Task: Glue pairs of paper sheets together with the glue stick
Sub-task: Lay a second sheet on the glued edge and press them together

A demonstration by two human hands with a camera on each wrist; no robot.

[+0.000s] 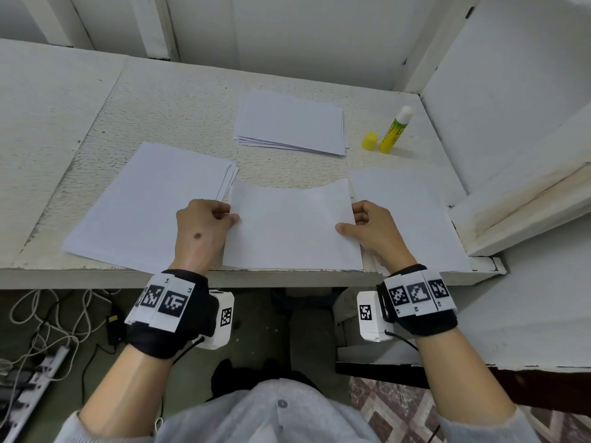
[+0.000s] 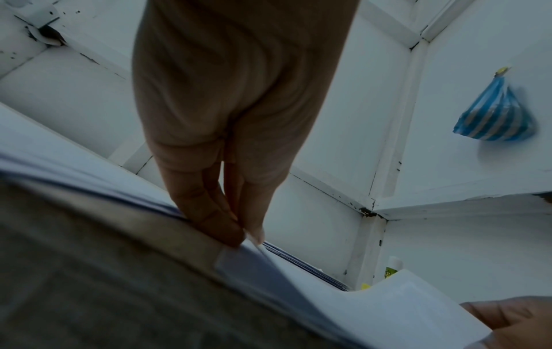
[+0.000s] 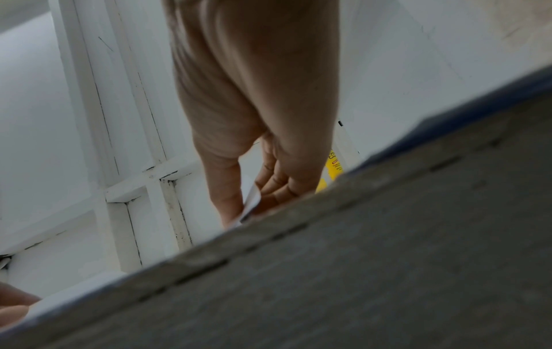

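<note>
At the near edge of the bench, both hands held one thin white sheet of paper (image 1: pixel 292 228) by its side edges. The left hand (image 1: pixel 201 228) pinched the left edge between thumb and curled fingers, and the left wrist view showed the fingertips (image 2: pixel 236 236) closed on the paper's margin. The right hand (image 1: pixel 371 231) gripped the right edge the same way, thumb lying on top. The sheet's far edge dipped between the two grips, so it seemed light and limp, likely to sag, crease or slide if held at one point only. Taking it at opposite edges looked sound; a harder pinch would probably dent it.

Outward from the held sheet, a fanned stack of white sheets (image 1: pixel 150 206) lay at nine o'clock, touching or just under the left hand. A single flat white sheet (image 1: pixel 412 212) lay at three o'clock, partly beneath the right wrist. At twelve o'clock sat a second stack of white paper (image 1: pixel 289 121). At one o'clock, well apart, the open yellow-green glue stick (image 1: pixel 395 129) stood upright with its white tip exposed, its small yellow cap (image 1: pixel 369 141) just beside it. Whether the held sheet already carried glue could not be told.
</note>
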